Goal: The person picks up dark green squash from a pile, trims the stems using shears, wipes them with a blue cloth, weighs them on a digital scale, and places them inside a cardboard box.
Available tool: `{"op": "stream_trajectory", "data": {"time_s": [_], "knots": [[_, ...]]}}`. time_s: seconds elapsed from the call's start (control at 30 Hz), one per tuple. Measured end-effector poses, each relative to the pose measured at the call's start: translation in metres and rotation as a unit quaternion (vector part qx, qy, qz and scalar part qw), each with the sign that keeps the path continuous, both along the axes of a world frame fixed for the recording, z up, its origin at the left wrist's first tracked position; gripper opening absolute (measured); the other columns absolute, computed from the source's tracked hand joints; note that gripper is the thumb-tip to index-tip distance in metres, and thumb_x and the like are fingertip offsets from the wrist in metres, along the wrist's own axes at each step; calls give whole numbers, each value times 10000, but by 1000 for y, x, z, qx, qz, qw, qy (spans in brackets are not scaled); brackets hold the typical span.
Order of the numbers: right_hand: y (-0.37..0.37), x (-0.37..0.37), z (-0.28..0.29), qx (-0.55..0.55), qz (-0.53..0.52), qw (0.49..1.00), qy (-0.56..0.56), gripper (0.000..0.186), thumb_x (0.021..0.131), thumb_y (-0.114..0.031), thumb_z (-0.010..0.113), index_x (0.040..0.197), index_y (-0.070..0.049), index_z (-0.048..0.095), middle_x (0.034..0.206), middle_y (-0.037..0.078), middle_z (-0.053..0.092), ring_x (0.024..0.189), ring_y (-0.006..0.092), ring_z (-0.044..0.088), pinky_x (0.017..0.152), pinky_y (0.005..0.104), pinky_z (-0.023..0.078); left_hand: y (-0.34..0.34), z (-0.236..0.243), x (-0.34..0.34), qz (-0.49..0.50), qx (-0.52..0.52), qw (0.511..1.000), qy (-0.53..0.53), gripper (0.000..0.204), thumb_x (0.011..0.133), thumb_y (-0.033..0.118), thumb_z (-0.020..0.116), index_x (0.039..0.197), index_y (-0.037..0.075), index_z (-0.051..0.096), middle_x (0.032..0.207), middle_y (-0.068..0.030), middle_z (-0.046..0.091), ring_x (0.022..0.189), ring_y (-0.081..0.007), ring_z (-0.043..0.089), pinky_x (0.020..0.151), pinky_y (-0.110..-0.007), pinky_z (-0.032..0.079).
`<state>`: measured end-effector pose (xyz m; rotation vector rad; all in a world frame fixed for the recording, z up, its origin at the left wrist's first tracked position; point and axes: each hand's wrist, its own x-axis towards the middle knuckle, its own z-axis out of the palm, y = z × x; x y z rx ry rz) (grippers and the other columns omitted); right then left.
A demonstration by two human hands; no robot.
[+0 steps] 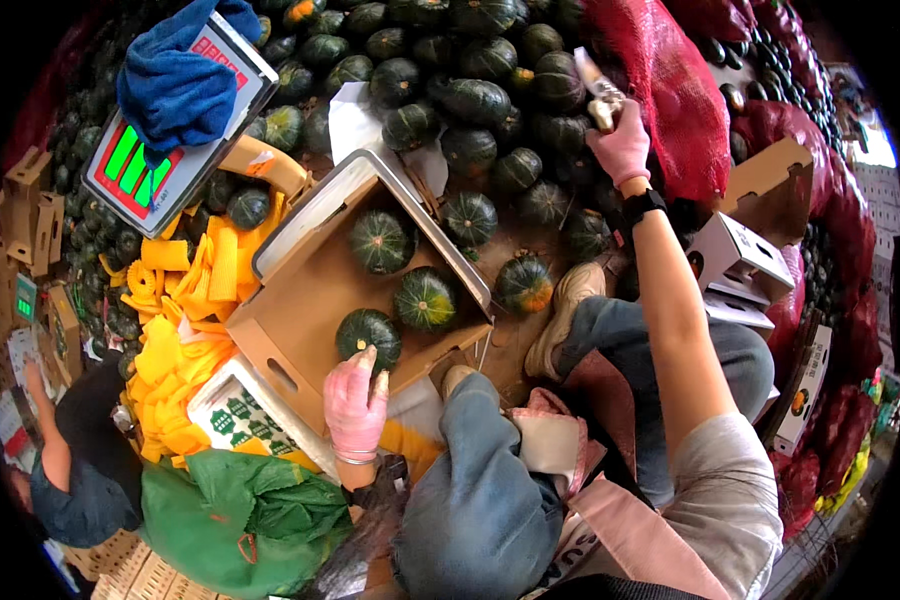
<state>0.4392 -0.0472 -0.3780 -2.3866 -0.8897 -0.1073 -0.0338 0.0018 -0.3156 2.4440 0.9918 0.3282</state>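
Observation:
My left hand [356, 405], in a pink glove, has its fingertips on a dark green squash [368, 337] in the open cardboard box [288, 345]. Two more green squashes [382, 241] lie beside it in the same box. Out to the upper right, my right hand [622, 142], also pink-gloved, is closed around a small metal cutting tool [600, 88] with a pale pointed blade. Its exact kind is unclear. That hand is over the edge of the squash pile, close to a red mesh sack [678, 100].
A large heap of squashes [470, 100] spreads ahead. At the left are a digital scale [175, 170] with a blue cloth [180, 75], yellow foam netting [165, 370] and a green sack [250, 515]. White cartons [740, 255] stand right. Another person [80, 450] is at far left.

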Motion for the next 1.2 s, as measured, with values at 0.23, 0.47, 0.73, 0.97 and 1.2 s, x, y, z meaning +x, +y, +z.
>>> {"op": "stream_trajectory", "data": {"time_s": [0.23,0.47,0.73,0.97,1.2], "knots": [[105,-37,-6,-31,223,969,-102,347,661,-157,655,946,-47,490,827,165,598,858,365,574,718,441,464,2,-2,22,-21,-23,1000,-2,386,748,95,686,1127,90,616,1010,-103,601,934,-289,564,854,-390,452],[150,-60,-10,-221,110,967,-62,622,579,-353,784,1037,-37,506,972,158,637,949,346,609,810,454,472,17,4,35,-67,-37,997,-9,363,754,126,678,1108,78,611,1026,-104,609,933,-288,572,862,-395,447],[110,-25,-17,87,41,899,426,253,720,-143,712,820,47,578,749,98,611,454,227,576,327,317,433,21,7,38,-36,-150,981,-119,377,735,73,706,1103,73,626,1032,-107,623,988,-266,581,880,-352,464],[61,-106,19,251,120,721,635,378,779,-183,623,1080,-18,466,917,106,571,539,219,583,331,308,484,21,-2,70,82,-488,801,-337,805,748,169,765,1399,47,307,1316,-130,450,1196,-251,470,969,-391,438],[3,-216,85,32,157,938,306,479,655,-222,756,1030,-1,556,831,108,619,721,213,576,693,318,468,42,-18,86,180,-782,313,-508,733,868,627,413,1354,78,406,1294,-175,505,1174,-367,496,1009,-554,363]]}}
